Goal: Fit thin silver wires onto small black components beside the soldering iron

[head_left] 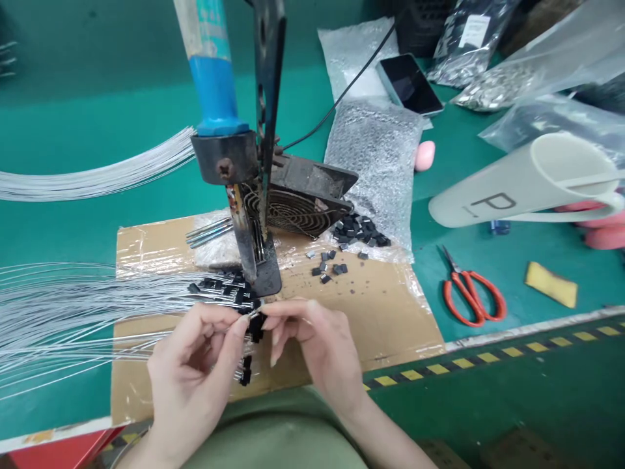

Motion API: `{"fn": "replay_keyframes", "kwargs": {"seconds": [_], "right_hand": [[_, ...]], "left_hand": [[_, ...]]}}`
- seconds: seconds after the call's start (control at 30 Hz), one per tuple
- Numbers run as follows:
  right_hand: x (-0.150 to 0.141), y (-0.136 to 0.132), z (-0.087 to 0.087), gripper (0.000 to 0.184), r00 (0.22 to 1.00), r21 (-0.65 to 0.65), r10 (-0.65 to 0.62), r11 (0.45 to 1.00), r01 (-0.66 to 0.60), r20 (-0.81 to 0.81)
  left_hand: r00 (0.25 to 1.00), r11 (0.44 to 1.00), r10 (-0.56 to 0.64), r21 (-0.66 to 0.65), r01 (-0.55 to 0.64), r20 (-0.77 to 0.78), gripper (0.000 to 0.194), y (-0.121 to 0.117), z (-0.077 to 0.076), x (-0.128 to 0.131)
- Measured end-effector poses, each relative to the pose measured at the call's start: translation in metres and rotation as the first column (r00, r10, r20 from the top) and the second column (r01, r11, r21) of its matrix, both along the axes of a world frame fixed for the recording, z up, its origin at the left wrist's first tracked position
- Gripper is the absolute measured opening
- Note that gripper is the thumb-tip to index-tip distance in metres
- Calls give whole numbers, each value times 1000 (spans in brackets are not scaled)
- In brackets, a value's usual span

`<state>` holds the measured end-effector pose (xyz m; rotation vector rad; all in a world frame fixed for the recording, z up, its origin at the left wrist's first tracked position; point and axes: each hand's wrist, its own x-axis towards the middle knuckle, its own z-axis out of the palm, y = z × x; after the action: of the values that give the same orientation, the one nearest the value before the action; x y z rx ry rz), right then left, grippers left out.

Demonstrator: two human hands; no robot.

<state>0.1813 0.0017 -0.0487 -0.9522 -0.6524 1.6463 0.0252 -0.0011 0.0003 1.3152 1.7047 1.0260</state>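
Btm ctr: L hand & R hand, fingers pinched narrow, both on small silvery metal piece. Above: soldering iron w/ blue plastic handle, tip down. Ctr L: thin grey-white wires.

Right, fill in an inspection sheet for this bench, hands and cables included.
Surface: cardboard sheet, dark specks on it, lying on a green table.
Job's things: wires with black connectors at their right ends; loose black pieces near the fan; blue-handled soldering iron in a holder.
Clutter: phone, cup, scissors, yellow sponge.
Hands: left hand pinches a small silvery piece; right hand meets it with fingertips, grip unclear.
Cables: one thin black cord, crossing bubble wrap.
Surroundings: striped tape beyond the table's near edge.
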Motion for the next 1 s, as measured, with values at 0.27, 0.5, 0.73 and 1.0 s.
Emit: {"fn": "replay_keyframes", "kwargs": {"seconds": [0.27,0.5,0.73,1.0], "right_hand": [[62,18,-14,13,205,370,-374,927,59,904],[54,17,-23,3,130,379,-374,926,-7,918],[36,10,-15,6,625,225,-346,937,267,700],[4,10,12,6,921,142,-193,978,153,339]], "left_hand": [[995,992,87,-91,-83,39,9,6,12,5],[986,985,141,-111,-131,88,10,8,14,9],[993,991,102,-95,-96,57,11,9,14,7],[997,990,64,-127,-58,46,11,10,15,3]]}}
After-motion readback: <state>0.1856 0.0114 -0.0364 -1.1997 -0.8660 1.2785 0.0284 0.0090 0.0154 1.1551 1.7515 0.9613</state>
